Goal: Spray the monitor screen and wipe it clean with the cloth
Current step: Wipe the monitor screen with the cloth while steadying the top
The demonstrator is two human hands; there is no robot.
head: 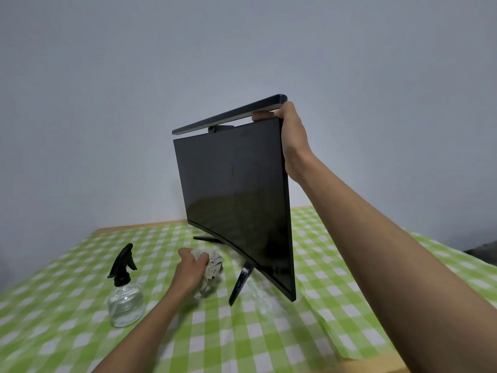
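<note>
A black curved monitor [236,195] stands on a V-shaped stand [240,282] on the table, its dark screen facing left of me. My right hand [291,138] grips its top right corner, thumb over the front edge. A light bar [228,114] is clamped along the monitor's top. My left hand [192,267] is closed on a crumpled grey cloth [213,273] that lies on the table in front of the screen's lower edge. A clear spray bottle [125,292] with a black trigger head stands upright to the left of that hand, apart from it.
A green and white checked tablecloth [269,340] covers the table, with wrinkles and a wet-looking patch [265,294] under the monitor. A plain grey wall [107,103] rises close behind the table's far edge. A dark object [481,251] shows at the far right.
</note>
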